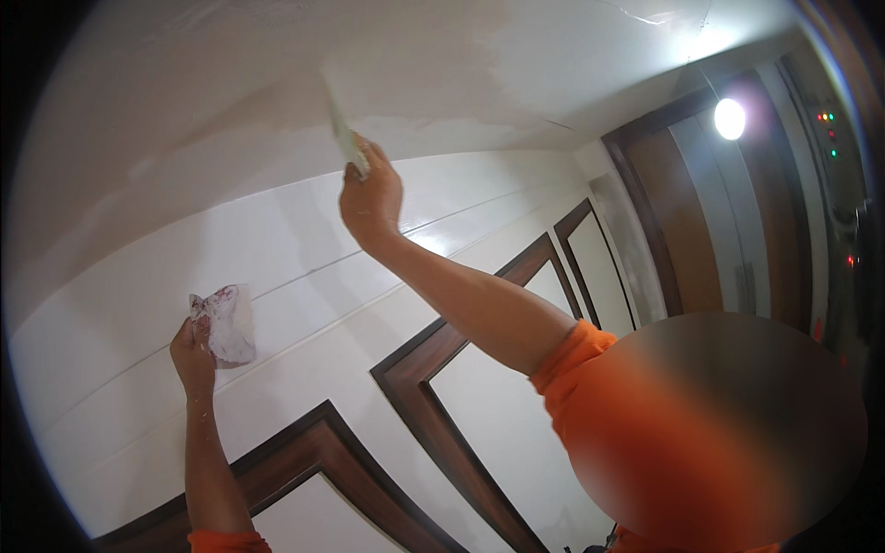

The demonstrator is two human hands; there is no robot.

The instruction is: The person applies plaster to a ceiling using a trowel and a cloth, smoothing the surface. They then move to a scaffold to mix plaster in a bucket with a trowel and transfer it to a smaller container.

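Note:
My right hand (371, 198) is raised and closed around a pale, thin-bladed putty knife (343, 129). The knife is seen nearly edge-on, and its blurred tip meets the off-white ceiling (424, 55), or comes very near it. Darker, damp-looking patches spread over the ceiling around the blade. Lower on the left, my left hand (192, 355) grips a flat, roughly square putty-smeared plate (224, 324), white with reddish marks. The plate is held up in front of the white wall. Orange sleeves cover both upper arms.
Dark wooden frames (442, 396) stand out on the white wall below my hands. A bright round lamp (729, 119) shines at the upper right, before a brown door (682, 212). Small coloured lights (826, 117) glow at the far right. A blurred oval hides the lower right.

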